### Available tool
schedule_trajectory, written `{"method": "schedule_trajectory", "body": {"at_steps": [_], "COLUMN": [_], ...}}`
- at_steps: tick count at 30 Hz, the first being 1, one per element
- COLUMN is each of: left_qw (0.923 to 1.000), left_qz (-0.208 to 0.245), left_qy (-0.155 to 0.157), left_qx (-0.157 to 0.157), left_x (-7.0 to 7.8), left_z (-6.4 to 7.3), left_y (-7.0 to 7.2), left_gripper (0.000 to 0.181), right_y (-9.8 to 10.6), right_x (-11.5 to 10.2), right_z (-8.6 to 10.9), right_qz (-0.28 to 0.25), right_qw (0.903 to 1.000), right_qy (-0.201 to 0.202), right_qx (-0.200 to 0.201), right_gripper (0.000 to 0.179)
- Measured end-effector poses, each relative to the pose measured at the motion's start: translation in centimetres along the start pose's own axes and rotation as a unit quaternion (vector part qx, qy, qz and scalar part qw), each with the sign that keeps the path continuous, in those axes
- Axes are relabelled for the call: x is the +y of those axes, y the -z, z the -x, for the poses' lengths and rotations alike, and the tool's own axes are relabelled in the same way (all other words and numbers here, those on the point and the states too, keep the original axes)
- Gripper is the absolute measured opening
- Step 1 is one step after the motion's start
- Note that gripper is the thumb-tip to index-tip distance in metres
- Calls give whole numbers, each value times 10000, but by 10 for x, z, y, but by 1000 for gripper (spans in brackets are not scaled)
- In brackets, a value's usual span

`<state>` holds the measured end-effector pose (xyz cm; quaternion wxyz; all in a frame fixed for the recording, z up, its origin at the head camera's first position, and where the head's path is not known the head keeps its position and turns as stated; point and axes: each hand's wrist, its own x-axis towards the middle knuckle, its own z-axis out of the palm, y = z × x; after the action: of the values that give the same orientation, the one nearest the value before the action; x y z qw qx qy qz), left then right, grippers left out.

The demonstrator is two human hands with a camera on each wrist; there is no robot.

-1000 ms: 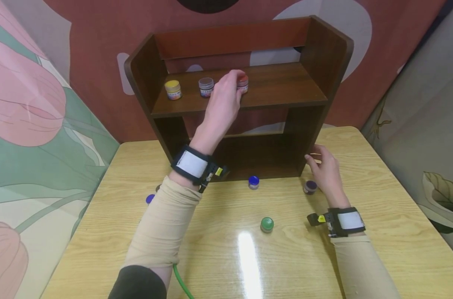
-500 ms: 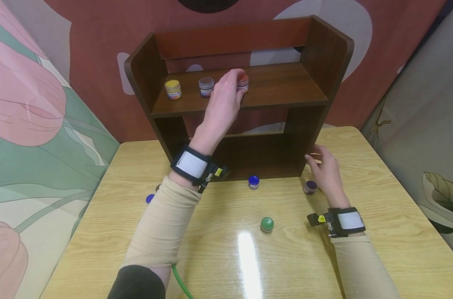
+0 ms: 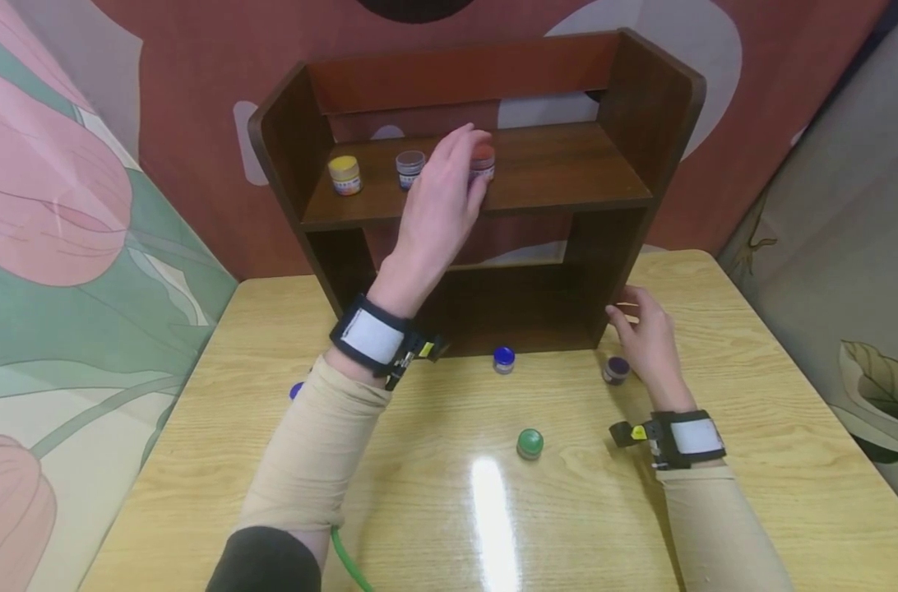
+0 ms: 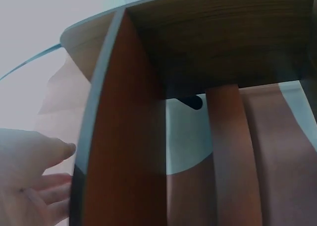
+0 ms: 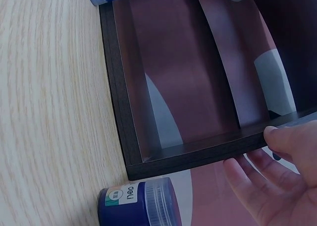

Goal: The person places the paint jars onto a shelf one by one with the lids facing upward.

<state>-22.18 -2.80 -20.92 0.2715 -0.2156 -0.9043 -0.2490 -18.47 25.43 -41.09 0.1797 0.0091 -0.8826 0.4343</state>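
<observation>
I see the red jar atop the shelf, lid up, axis vertical | left hand around it, fingers relaxed, contact unclear | right hand grips the shelf's side edge

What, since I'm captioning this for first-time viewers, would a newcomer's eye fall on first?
Probably the dark wooden shelf at the back of the pale table, with the left hand arched over a red-lidded jar on its upper board. A bright yellow-lidded jar stands near that board's left end, while the right hand grips the shelf's right side. A green-lidded jar sits in front, on the table.
</observation>
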Motion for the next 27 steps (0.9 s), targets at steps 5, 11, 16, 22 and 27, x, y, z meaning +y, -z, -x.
{"method": "schedule_trajectory", "body": {"at_steps": [5,11,16,22,27], "left_qw": [9989,9957,9966,9977,9975], "left_qz": [-117,-103,-245,-418,-620], "left_qy": [-304,-709,-714,-496,-262], "left_qx": [351,579,324,-191,-206], "left_x": [5,4,-1,-13,-29], "left_z": [10,28,47,69,86], "left_y": [11,22,32,45,50], "left_gripper": [36,32,28,24,22], "right_y": [1,1,1,1,3], "right_x": [0,0,-1,-1,-1], "right_z": [0,0,-1,-4,-4], "right_qz": [-29,-47,-46,-74,-66], "right_qw": [10000,10000,9999,10000,10000], "right_qy": [-7,-30,-93,0,44], "right_qx": [2,-43,-90,-30,2], "right_gripper": [39,40,40,39,38]}}
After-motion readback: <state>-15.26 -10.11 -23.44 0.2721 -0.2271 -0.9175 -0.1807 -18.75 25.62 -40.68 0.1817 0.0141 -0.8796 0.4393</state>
